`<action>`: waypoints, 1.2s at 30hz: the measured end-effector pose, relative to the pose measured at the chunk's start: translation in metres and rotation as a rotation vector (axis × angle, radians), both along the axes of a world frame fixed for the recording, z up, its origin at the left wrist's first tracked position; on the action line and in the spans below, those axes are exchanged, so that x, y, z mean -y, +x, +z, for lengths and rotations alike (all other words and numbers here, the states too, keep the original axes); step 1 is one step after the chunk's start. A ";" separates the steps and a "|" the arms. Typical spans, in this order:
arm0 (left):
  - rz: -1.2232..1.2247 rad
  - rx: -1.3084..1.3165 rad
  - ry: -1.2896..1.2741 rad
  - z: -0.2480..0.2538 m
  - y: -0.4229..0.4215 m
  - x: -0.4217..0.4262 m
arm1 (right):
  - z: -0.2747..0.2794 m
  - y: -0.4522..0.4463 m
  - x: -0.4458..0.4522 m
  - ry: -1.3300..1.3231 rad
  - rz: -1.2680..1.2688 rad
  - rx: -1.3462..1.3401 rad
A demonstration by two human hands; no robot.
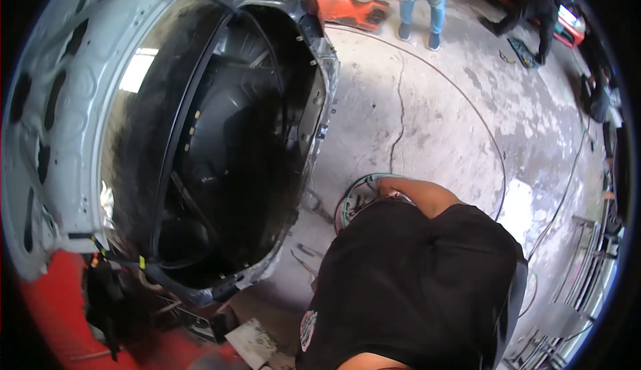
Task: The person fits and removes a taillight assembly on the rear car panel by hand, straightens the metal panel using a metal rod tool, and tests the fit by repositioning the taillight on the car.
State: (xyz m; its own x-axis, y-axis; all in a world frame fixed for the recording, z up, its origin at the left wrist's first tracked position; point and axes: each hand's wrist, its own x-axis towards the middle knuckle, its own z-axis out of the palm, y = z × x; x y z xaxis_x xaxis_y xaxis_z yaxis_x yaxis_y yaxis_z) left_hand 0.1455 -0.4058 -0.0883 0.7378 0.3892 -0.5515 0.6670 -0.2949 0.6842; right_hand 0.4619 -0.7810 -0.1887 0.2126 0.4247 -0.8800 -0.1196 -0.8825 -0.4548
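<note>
My right arm reaches across in front of my black shirt, and my right hand (389, 186) is at a round tub (346, 204) with a green rim on the floor. Its fingers point down inside the rim and are mostly hidden, so their grip does not show. Several small items, too blurred to name, lie in the tub. Of my left hand (314, 284), only a sliver of skin shows beside the shirt. A pair of thin metal prongs (306, 260) lies close to it; whether the hand touches them is hidden.
To the left is a car's open boot (230, 130) with a dark interior; its pale raised lid (80, 116) stands further left. A hose (461, 90) curves across the cracked concrete. A person in jeans (424, 0) stands ahead. Another person in dark clothes (537, 10) works beside a red car.
</note>
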 end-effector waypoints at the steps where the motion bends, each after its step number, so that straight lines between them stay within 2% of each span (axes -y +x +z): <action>1: -0.007 -0.001 0.001 0.005 0.009 -0.001 | 0.000 0.002 0.002 0.012 -0.016 0.010; 3: -0.031 0.008 0.012 0.012 0.026 0.000 | 0.009 -0.001 0.010 0.032 -0.046 0.022; 6: -0.084 0.027 0.040 0.024 0.049 0.005 | 0.080 -0.002 0.032 0.103 -0.055 0.195; 9: -0.160 0.069 0.088 0.031 0.065 0.012 | 0.058 0.007 0.050 0.126 -0.198 0.146; 12: -0.295 0.175 0.181 0.035 0.078 0.022 | 0.036 0.018 0.069 0.133 -0.177 0.075; 16: -0.546 0.440 0.372 0.034 0.087 0.038 | 0.023 0.034 0.093 0.123 -0.102 -0.038; 19: -0.256 0.184 0.186 0.033 0.080 0.058 | -0.003 0.048 0.105 0.097 -0.053 -0.208; 21: -0.076 0.074 0.066 0.032 0.075 0.071 | -0.057 0.056 0.119 0.133 0.006 -0.283; 23: 0.054 0.022 -0.025 0.029 0.066 0.086 | 0.011 0.057 0.124 0.150 0.024 -0.124; 24: 0.127 0.004 -0.080 0.027 0.058 0.094 | -0.029 0.066 0.123 0.092 -0.106 -0.238; 25: 0.217 -0.005 -0.154 0.026 0.053 0.103 | -0.021 0.074 0.123 0.055 -0.131 -0.354; 26: 0.351 0.010 -0.304 0.021 0.043 0.111 | -0.016 0.068 0.132 0.192 0.077 -0.072; 27: 0.514 0.048 -0.475 0.017 0.031 0.117 | -0.017 0.080 0.128 0.110 -0.044 -0.314; 28: 0.677 0.074 -0.635 0.016 0.021 0.125 | -0.002 0.076 0.129 0.189 -0.018 -0.114; 29: 0.798 0.091 -0.722 0.020 0.015 0.136 | 0.010 0.084 0.127 0.194 -0.087 -0.259; 30: 0.599 -0.243 -0.354 0.049 0.030 0.151 | 0.003 0.086 0.126 0.207 -0.061 -0.217; 31: 0.731 -0.010 -0.445 0.048 0.020 0.164 | 0.013 0.090 0.121 0.181 -0.114 -0.280; 32: 0.663 -0.044 -0.358 0.048 0.013 0.172 | 0.026 0.093 0.114 0.173 -0.130 -0.319; 34: 0.757 0.076 -0.603 0.016 -0.019 0.179 | 0.041 0.102 0.098 0.070 -0.049 -0.291; 36: 0.818 0.030 -0.518 0.023 -0.017 0.198 | 0.015 0.117 0.096 0.110 0.020 -0.350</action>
State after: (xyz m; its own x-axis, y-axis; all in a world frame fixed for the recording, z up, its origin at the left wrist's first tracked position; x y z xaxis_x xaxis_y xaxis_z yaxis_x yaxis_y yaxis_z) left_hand 0.1287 -0.6043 -0.0654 0.3631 0.5027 -0.7845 0.5123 0.5956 0.6187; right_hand 0.5786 -0.8767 -0.1739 -0.1023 0.5223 -0.8466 -0.2678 -0.8341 -0.4822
